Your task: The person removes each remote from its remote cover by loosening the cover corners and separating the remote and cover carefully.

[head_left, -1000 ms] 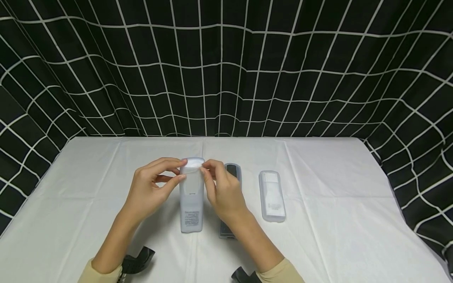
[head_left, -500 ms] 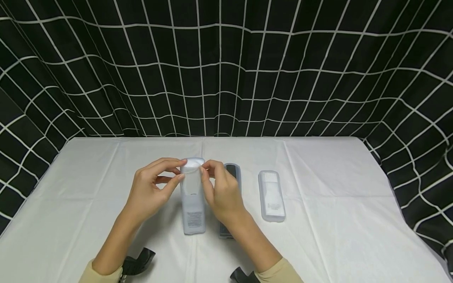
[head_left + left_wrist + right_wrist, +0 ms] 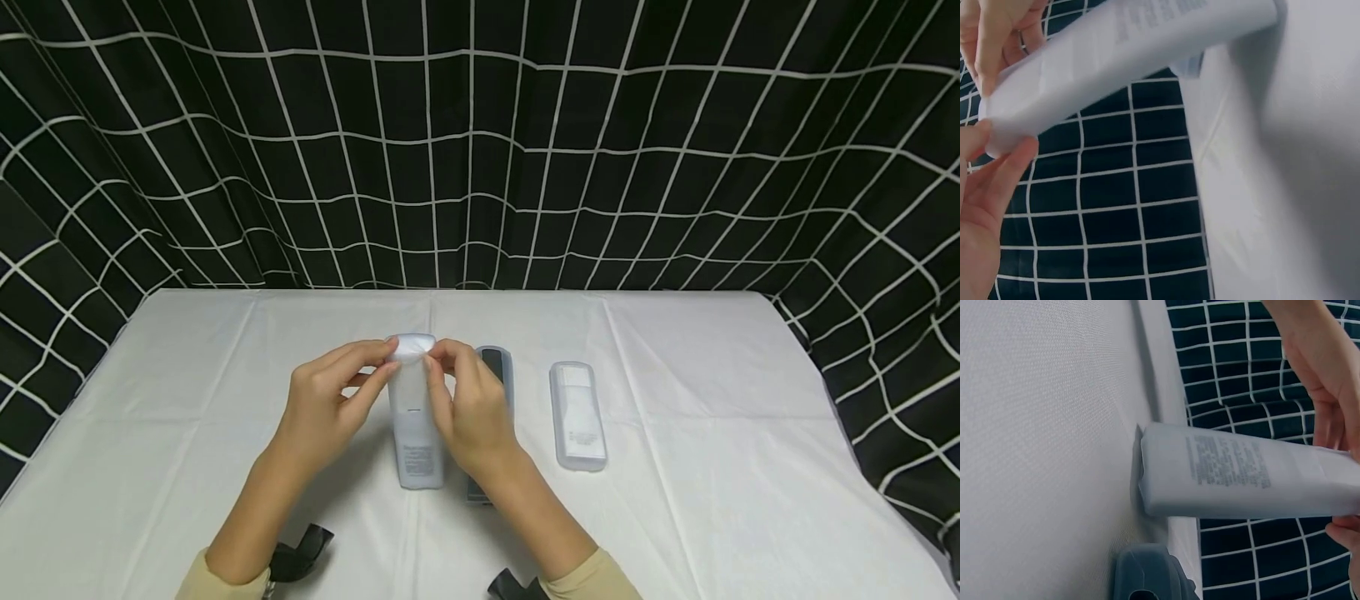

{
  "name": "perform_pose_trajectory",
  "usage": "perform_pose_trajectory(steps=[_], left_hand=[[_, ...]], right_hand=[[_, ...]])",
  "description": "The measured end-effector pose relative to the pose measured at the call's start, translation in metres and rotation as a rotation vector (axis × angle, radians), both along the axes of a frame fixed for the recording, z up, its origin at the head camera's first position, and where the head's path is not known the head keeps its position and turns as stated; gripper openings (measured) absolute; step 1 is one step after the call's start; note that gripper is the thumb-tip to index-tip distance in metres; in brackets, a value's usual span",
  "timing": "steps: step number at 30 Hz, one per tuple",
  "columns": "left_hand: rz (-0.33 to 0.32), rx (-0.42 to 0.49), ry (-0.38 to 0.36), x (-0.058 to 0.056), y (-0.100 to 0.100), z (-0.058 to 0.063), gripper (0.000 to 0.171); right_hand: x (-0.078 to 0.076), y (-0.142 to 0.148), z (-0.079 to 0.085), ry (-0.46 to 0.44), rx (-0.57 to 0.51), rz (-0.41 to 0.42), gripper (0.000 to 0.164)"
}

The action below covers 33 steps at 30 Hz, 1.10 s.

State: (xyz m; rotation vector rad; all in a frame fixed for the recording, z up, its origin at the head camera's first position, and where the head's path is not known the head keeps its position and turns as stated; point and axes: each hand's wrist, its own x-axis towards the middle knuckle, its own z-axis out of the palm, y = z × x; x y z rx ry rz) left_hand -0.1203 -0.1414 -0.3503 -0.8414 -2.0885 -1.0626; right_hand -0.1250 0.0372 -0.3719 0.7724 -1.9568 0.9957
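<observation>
A remote control [image 3: 416,425] in a translucent, whitish cover is held up between both hands, its back with small print facing the head camera. My left hand [image 3: 324,408] pinches the left side of its far end between thumb and fingers. On the opposite side, the thumb and index finger of my right hand [image 3: 476,408] pinch the same end. Loose cover edge juts from the printed near end of the remote [image 3: 1229,465] in the right wrist view, close over the cloth. The remote's front is hidden.
Partly hidden under the right forearm lies a dark-faced remote [image 3: 492,358] in a clear cover. Farther right, another covered remote [image 3: 578,417] lies back up. A white cloth [image 3: 720,467] covers the table, and a black curtain with white grid lines [image 3: 480,167] surrounds its far sides.
The held remote's near end has swung to the right. My left hand has shifted slightly right, its thumb moving up along the remote's side. Both other remotes lie where they were.
</observation>
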Motion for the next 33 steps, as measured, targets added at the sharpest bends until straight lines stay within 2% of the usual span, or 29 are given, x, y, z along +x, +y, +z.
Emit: perform_pose_trajectory(steps=[3,7,12,14,16,20,25,33], left_hand=[[-0.013,-0.021,0.042,-0.001,-0.001,-0.0015,0.029],[-0.045,-0.062,0.122,-0.0024,-0.0013,-0.0046,0.019],[-0.009,-0.155,0.226,-0.0041,0.0,-0.0066,0.022],[0.009,-0.182,0.245,-0.0041,0.0003,-0.0069,0.023],[0.011,-0.185,0.257,-0.0041,0.0005,-0.0073,0.016],[0.01,-0.177,0.239,-0.0034,0.0001,-0.0072,0.013],[0.015,-0.144,0.199,-0.0028,0.001,-0.0067,0.018],[0.049,-0.051,0.157,-0.0024,0.0037,-0.0086,0.016]], right_hand=[[0.0001,0.0001,0.0002,-0.005,-0.002,0.003,0.023],[0.0003,0.0002,0.0003,-0.01,0.003,0.003,0.025],[0.0019,-0.0004,0.0008,-0.022,0.021,-0.005,0.022],[0.0029,-0.0007,0.0008,-0.032,0.02,0.0,0.02],[0.0032,-0.0011,-0.0001,-0.033,0.019,0.009,0.017],[0.0032,-0.0019,-0.0019,-0.036,0.022,0.028,0.02],[0.0023,-0.0015,-0.0027,-0.03,0.02,0.026,0.026],[0.0019,-0.0027,-0.0043,-0.022,0.025,0.031,0.023]])
